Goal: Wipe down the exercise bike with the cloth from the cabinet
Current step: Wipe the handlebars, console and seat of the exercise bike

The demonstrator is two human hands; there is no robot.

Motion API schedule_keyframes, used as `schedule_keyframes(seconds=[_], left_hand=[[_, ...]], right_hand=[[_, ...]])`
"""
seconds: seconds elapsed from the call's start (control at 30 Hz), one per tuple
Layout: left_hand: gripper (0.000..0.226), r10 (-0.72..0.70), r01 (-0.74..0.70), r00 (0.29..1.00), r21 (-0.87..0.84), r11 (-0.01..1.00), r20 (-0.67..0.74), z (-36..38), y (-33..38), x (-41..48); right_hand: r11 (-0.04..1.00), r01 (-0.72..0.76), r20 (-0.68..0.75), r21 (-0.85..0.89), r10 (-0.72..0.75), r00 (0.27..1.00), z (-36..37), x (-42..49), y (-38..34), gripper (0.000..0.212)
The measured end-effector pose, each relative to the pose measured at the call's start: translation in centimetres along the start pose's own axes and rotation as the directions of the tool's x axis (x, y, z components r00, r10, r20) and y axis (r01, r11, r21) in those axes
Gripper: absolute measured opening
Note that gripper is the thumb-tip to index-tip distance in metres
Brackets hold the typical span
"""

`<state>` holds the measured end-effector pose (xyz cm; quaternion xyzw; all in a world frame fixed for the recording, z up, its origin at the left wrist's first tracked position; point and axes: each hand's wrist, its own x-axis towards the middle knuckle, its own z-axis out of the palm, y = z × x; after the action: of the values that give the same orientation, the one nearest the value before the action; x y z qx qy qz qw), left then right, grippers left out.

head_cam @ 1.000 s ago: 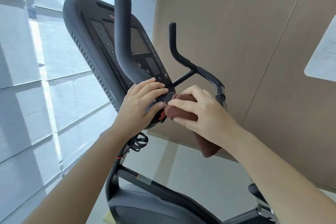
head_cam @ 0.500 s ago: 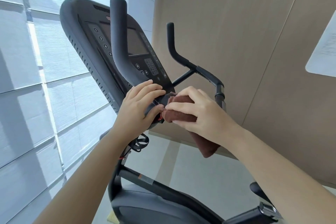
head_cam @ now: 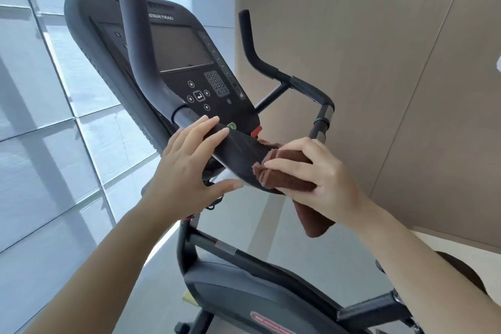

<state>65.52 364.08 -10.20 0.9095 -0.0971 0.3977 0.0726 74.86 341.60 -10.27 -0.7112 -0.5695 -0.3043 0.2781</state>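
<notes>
The black exercise bike's console [head_cam: 187,59] with its screen and keypad tilts toward me, a thick left handlebar [head_cam: 141,46] rising in front of it. My right hand [head_cam: 322,182] grips a folded brown cloth [head_cam: 284,173] and presses it against the lower lip of the console, the cloth's tail hanging below my wrist. My left hand [head_cam: 187,168] lies on the console's lower edge beside the handlebar base, fingers straight on top and thumb underneath.
The right handlebar [head_cam: 260,62] and its post stand behind the cloth. The bike's frame and body [head_cam: 244,290] run below my arms. A window wall with blinds [head_cam: 40,116] fills the left; a beige panelled wall [head_cam: 379,62] stands close on the right.
The view has shifted so the console faces me more squarely. My right hand has slid the cloth rightward along the console's lower edge, away from my left hand, whose fingers have spread flatter.
</notes>
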Motion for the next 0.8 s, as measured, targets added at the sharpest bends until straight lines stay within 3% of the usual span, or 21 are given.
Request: schedule_keyframes(seconds=[0.13,0.3,0.5,0.7,0.8], left_hand=[[0.087,-0.035,0.034,0.999,0.013,0.999,0.025,1.0,2.5,0.6],[0.079,-0.083,0.083,0.996,0.057,0.995,-0.012,2.0,4.3,1.7],[0.075,-0.093,0.094,0.996,0.068,0.993,-0.013,2.1,4.2,1.8],[0.067,-0.075,0.083,0.993,0.094,0.992,-0.087,2.6,4.4,1.9],[0.064,-0.078,0.088,0.991,0.095,0.992,-0.107,2.8,4.4,1.9]], right_hand=[[0.970,-0.207,-0.150,0.128,0.225,0.963,0.0,-2.5,3.5,0.028],[0.837,-0.438,-0.244,0.328,0.523,0.817,1.6,-3.2,4.8,0.029],[0.869,-0.352,-0.441,0.349,0.483,0.756,3.5,-3.3,0.2,0.026],[0.902,-0.344,-0.447,0.262,0.430,0.784,3.1,-2.3,1.2,0.026],[0.845,-0.381,-0.458,0.376,0.527,0.716,3.0,-2.3,1.9,0.025]])
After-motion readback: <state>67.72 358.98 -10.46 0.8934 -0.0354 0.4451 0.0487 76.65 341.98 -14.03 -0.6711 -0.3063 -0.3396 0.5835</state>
